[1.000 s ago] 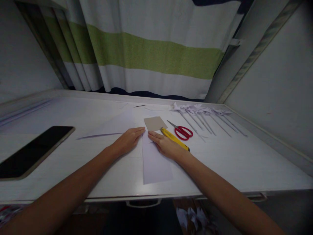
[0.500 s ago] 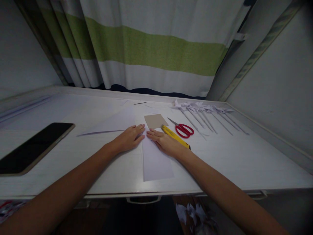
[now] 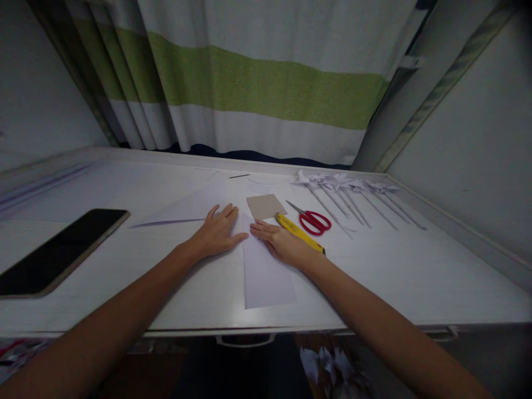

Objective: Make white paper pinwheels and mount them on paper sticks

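Note:
A folded sheet of white paper (image 3: 268, 280) lies lengthwise on the white table in front of me. My right hand (image 3: 280, 242) rests flat over its upper part, fingers stretched to the left and covering some of it. Just left of the paper, my left hand (image 3: 219, 233) lies with fingers spread, its thumb tip at the paper's left edge. Beyond the right hand is a yellow utility knife (image 3: 299, 233), partly hidden by that hand. A square beige card (image 3: 265, 206) sits behind the paper, and red-handled scissors (image 3: 311, 220) lie to the right.
A larger white paper piece (image 3: 183, 208) lies behind my left hand. At far left is a black phone (image 3: 62, 252). Several paper flowers on stems (image 3: 344, 194) line the back right. A thin dark stick (image 3: 240, 176) lies near the curtain (image 3: 257, 88). Below the front edge is a drawer handle (image 3: 245, 341).
My left hand has slid slightly left and its fingers have spread, leaving the paper's upper left edge uncovered. My right hand stays on the paper.

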{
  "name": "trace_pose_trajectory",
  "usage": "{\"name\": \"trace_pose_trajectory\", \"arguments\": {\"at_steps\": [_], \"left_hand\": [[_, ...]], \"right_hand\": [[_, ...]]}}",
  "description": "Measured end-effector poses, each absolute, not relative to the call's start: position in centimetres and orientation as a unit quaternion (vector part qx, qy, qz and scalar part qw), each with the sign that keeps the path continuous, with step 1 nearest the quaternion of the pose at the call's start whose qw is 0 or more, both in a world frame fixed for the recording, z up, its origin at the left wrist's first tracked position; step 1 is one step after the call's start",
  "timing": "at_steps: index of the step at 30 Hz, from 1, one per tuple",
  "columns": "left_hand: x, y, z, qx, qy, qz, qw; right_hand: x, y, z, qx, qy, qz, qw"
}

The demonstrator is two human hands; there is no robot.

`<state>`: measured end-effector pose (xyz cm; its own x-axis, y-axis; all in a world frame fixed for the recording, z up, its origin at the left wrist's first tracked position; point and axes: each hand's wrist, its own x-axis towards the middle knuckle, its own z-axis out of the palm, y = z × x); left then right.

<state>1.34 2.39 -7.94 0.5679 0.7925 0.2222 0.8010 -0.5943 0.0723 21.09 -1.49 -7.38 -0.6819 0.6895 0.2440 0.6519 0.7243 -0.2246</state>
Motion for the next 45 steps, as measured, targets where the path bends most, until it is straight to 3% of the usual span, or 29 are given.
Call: {"name": "trace_pose_trajectory", "arguments": {"at_steps": [21, 45], "left_hand": [[1.22, 2.58, -7.82, -0.886, -0.445, -0.129, -0.032], [1.11, 2.82, -8.31, -0.898, -0.412, -0.158, -0.001]], "right_hand": [[21.24, -1.48, -7.47, -0.362, -0.910, 0.096, 0.176], [21.16, -1.47, -7.39, -0.356, -0.916, 0.077, 0.166]]}}
